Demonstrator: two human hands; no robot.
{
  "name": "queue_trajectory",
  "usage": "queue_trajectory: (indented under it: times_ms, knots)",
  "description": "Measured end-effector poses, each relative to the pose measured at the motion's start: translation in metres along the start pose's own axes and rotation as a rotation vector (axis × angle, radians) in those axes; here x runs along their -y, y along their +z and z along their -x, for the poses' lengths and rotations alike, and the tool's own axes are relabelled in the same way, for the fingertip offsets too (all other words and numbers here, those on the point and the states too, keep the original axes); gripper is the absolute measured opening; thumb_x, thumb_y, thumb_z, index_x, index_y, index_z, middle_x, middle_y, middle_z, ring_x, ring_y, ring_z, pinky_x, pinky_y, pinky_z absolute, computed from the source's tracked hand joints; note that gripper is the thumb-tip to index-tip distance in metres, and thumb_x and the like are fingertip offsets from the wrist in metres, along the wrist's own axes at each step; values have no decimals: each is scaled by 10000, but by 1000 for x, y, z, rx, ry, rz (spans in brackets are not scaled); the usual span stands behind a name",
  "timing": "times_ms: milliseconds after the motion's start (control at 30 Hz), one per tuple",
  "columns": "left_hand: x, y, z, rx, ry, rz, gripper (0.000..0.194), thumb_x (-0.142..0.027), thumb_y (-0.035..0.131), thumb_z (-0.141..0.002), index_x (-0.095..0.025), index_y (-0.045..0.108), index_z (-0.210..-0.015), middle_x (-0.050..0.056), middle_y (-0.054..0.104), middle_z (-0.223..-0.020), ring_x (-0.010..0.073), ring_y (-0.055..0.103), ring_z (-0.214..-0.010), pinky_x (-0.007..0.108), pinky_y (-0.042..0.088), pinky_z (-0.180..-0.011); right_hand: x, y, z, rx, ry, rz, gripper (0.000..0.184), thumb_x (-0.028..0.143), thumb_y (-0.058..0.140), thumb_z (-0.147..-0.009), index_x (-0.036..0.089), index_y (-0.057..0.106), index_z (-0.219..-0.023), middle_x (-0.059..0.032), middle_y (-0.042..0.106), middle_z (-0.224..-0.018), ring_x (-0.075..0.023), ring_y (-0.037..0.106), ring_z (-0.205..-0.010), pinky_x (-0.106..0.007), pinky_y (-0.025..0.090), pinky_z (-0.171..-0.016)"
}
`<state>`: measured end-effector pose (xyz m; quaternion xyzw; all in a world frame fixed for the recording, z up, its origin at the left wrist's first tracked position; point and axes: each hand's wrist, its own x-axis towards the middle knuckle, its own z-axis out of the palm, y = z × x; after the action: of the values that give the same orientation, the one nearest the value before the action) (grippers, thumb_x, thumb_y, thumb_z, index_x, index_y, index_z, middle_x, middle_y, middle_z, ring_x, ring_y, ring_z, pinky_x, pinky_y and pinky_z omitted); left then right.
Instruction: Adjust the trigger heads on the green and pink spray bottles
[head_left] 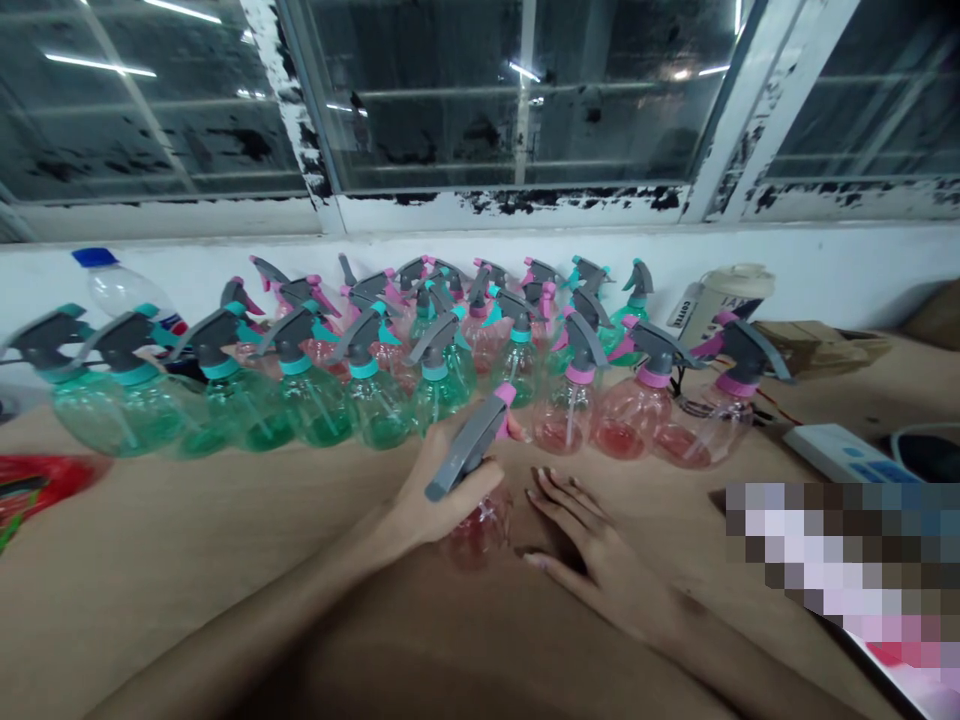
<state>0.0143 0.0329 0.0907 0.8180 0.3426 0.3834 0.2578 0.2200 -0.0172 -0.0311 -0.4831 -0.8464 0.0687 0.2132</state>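
Observation:
My left hand is closed around a pink spray bottle with a grey trigger head, holding it tilted on the brown table. Beside that bottle my right hand lies flat on the table, fingers stretched out and holding nothing. Just beyond both hands stand rows of several spray bottles. The green ones are on the left and the pink ones on the right, all with grey triggers.
A clear water bottle with a blue cap stands at the back left. A lidded cup, a cardboard box and a white power strip sit at the right. Something red lies at the left edge.

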Motion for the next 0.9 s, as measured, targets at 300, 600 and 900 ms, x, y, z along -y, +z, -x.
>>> queue_trajectory:
  times_ms: [300,600,900]
  knots:
    - [-7,-3,0,40,-4,72,56,-203,466,-728,-213,520,-719,-13,553,-702,153,509,-622,290,420,-616,0,0,1,-32,-16,-13,569,457,486,-898,169,417,-1384,-95,360,-1471,-266,305,-1360,-502,313,-1092]
    - [-5,-3,2,44,-113,66,186,-234,457,-733,-221,561,-887,-52,421,-605,140,404,-536,259,355,-504,-1,2,1,-51,-16,-34,559,450,489,-899,176,420,-1382,-96,364,-1471,-259,303,-1362,-492,298,-1102]
    - [-9,-1,1,76,-180,106,65,-258,459,-689,-232,471,-748,-49,397,-588,132,383,-527,250,333,-485,-2,2,1,-55,-28,-45,566,457,496,-893,181,418,-1381,-97,368,-1469,-256,310,-1360,-501,299,-1099]
